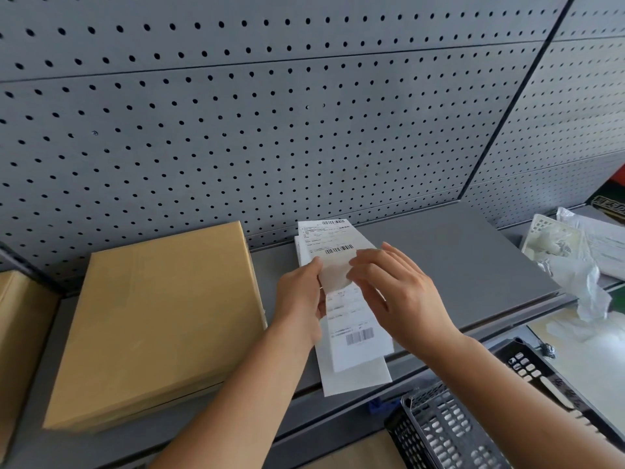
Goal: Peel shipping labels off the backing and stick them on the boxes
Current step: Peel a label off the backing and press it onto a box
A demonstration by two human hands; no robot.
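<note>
A strip of white shipping labels with barcodes lies along the grey shelf, its near end hanging over the shelf's front edge. My left hand grips the strip's left edge near the middle. My right hand pinches a label part that is curled up off the backing, between the two hands. A flat brown cardboard box rests on the shelf just left of the strip. The edge of a second brown box shows at the far left.
Grey pegboard forms the back wall behind the shelf. Crumpled clear plastic wrapping and packets lie at the right end. Dark mesh baskets stand below the shelf at the lower right.
</note>
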